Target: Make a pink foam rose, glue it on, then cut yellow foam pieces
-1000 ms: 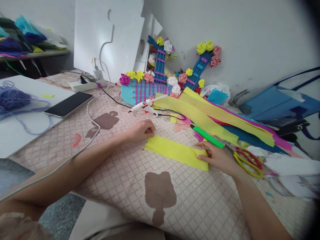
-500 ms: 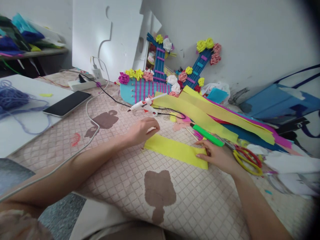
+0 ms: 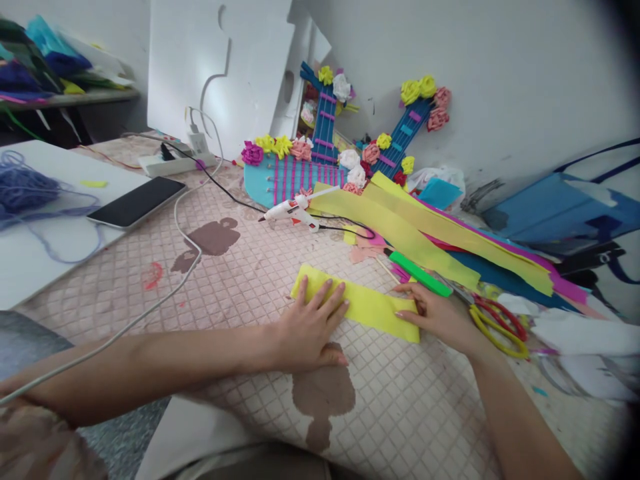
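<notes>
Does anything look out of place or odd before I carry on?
The white cable is the odd one: it crosses over the left forearm, where it might snag. The glue gun also lies on its side rather than upright. The yellow strip under the left hand shows no obvious damage.

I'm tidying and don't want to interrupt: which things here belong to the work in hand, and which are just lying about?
In use, it seems:
flat yellow rectangular strip, under the left hand's spread fingers, the right hand at its end

Apparently lying about:
white plastic glue gun
scissors with red and yellow handles
green black-tipped stick-like tool
black-screened phone
purple-blue yarn
</notes>
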`<state>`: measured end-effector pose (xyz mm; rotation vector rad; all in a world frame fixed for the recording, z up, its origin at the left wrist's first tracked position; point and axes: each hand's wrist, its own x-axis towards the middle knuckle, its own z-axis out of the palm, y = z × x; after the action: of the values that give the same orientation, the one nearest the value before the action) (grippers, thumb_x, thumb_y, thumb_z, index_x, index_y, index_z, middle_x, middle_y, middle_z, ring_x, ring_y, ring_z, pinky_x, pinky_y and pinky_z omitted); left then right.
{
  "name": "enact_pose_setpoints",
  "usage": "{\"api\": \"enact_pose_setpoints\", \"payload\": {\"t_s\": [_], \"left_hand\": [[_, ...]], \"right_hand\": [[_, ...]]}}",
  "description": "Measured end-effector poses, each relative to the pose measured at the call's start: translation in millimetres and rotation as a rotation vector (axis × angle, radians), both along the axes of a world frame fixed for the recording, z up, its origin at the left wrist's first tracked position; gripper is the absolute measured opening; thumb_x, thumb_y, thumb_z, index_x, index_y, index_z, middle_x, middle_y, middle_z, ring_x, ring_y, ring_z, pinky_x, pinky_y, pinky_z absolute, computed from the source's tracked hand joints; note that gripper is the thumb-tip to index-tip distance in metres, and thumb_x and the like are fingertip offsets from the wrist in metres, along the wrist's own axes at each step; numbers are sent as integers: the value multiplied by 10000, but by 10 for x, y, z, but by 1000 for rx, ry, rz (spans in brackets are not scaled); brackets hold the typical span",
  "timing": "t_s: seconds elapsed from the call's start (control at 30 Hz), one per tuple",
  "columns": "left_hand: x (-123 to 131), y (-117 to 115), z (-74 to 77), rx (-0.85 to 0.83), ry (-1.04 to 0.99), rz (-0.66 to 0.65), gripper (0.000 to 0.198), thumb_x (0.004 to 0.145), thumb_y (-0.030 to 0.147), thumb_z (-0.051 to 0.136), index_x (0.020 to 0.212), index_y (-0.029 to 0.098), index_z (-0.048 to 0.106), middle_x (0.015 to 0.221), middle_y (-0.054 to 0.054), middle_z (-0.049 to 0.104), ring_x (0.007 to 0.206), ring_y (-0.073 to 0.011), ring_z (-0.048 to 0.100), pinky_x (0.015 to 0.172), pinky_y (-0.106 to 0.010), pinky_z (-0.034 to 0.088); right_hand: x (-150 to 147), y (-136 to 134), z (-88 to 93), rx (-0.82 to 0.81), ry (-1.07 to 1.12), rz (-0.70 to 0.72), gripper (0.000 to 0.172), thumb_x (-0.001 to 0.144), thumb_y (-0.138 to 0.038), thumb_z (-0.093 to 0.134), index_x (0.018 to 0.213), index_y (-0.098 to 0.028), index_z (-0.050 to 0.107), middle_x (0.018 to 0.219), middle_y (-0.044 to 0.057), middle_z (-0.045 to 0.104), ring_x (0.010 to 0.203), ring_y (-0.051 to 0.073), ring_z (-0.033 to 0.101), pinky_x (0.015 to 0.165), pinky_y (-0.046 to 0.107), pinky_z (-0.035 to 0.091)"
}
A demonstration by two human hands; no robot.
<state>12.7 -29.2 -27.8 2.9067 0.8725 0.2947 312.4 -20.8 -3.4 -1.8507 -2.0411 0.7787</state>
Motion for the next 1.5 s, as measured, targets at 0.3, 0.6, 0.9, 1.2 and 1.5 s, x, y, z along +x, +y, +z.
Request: {"api": "enact_pose_setpoints", "payload": {"t_s": [0.3,0.6,0.9,1.2,1.5], "left_hand": [[-2,16,-13,48,3,-4,797,820,682,311,1379,113,340,1478,-208,209,1341,-406,193,1008,-657,176],[-6,31,-27,88,18,-9,772,845,659,265,1386,113,341,1475,-203,221,1340,-410,196,1000,-664,178],[-7,14,-38,138,34,-7,755,853,648,264,1377,113,357,1474,-205,220,1344,-401,197,1010,-648,173],[-9,19,-14,120,67,-5,743,867,630,253,1387,107,341,1482,-202,191,1349,-404,180,1009,-666,164],[-8,17,28,94,90,-8,730,869,609,303,1391,99,332,1484,-204,184,1352,-405,168,1015,-665,163]], "right_hand": [[-34,-19,82,26,-122,25,398,753,-384,601,1122,-252,534,744,-3,581,644,185,562,586,312,445],[-561,-342,177,445,-231,140,491,908,-442,394,1356,-241,369,1372,101,423,1305,261,333,1056,465,304],[-753,-595,-203,282,-456,388,778,889,-569,314,1467,-161,-9,1522,140,77,1398,278,32,1101,563,121],[-296,-719,-276,364,-351,169,621,932,-403,329,1469,-204,86,1518,107,168,1389,255,146,1101,533,175],[-32,-586,-58,440,-18,-288,287,877,-376,447,959,-172,632,944,88,658,704,186,616,564,308,519]]}}
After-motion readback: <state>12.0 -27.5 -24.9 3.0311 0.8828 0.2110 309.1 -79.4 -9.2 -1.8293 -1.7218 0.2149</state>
